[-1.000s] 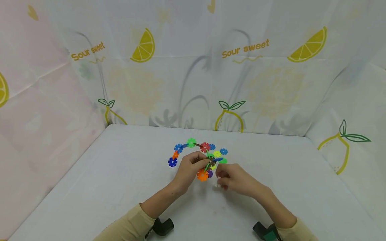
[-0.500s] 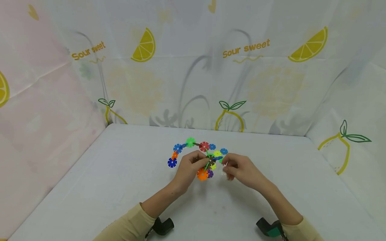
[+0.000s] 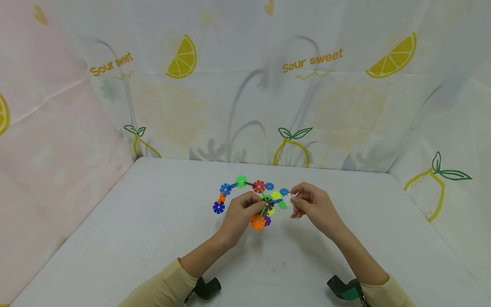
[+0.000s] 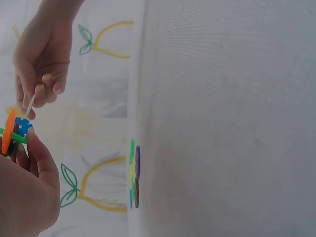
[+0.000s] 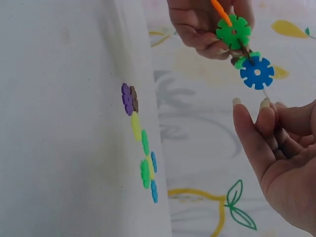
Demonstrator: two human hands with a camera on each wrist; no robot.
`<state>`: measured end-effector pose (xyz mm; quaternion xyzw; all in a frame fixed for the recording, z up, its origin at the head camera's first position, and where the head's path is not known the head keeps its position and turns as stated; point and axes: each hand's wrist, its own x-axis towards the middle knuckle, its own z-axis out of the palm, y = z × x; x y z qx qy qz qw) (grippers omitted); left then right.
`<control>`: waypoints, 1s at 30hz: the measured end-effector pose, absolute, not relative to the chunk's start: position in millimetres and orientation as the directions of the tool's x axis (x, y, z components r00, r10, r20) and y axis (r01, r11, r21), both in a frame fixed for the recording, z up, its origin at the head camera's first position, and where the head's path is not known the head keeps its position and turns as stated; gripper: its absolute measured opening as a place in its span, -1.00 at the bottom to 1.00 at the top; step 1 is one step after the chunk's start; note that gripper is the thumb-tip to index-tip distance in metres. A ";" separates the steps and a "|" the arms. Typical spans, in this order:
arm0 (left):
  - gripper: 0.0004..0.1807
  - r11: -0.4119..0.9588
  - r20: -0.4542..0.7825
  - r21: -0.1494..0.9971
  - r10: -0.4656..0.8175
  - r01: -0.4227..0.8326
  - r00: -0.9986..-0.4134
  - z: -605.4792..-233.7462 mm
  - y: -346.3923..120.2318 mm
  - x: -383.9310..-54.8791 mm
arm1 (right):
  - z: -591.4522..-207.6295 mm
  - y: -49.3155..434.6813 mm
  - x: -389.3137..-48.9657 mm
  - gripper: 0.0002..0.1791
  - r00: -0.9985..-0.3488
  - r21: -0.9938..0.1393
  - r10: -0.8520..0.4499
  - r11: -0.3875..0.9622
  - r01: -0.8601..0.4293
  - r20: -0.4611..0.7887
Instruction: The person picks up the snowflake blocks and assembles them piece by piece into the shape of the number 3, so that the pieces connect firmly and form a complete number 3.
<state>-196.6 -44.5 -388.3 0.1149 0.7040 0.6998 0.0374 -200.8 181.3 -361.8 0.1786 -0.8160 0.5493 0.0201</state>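
My left hand [image 3: 241,215] pinches a chain of slotted plastic snowflake discs near a dark brown disc [image 3: 268,204]. An orange disc [image 3: 258,222] and a blue disc [image 5: 256,72] belong to the held part. The chain curves away past a red disc [image 3: 258,186] and a green disc [image 3: 241,181] to a dark blue disc [image 3: 218,207] at its left end. Between thumb and fingers my right hand [image 3: 316,209] pinches a whitish snowflake disc [image 3: 289,200]. Seen edge-on in the right wrist view, it meets the blue disc's rim; whether their slots interlock I cannot tell.
Loose discs lie on the white table [image 3: 153,238] behind and below the chain: purple [image 3: 267,220], yellow [image 3: 276,195], green [image 3: 283,205], blue [image 3: 284,192] and others. A printed cloth [image 3: 230,106] stands behind the table. Black devices [image 3: 208,289] sit by both wrists.
My right hand has moved up and slightly right, bringing the whitish disc to the blue disc at the chain's right end. My left hand keeps its grip almost in place.
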 end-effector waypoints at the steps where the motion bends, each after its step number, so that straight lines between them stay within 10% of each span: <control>1: -0.86 -0.006 0.109 0.994 0.216 0.110 -0.970 -388.3 -44.3 -196.5 | -361.2 181.1 -200.4 -0.84 -0.935 -0.891 -0.268 0.328 -0.316 0.233; 30: -0.89 0.089 0.143 0.982 0.236 0.168 -0.961 -390.4 -41.0 -192.6 | -367.4 170.8 -195.8 -0.82 -0.945 -0.916 -0.219 0.268 -0.298 0.243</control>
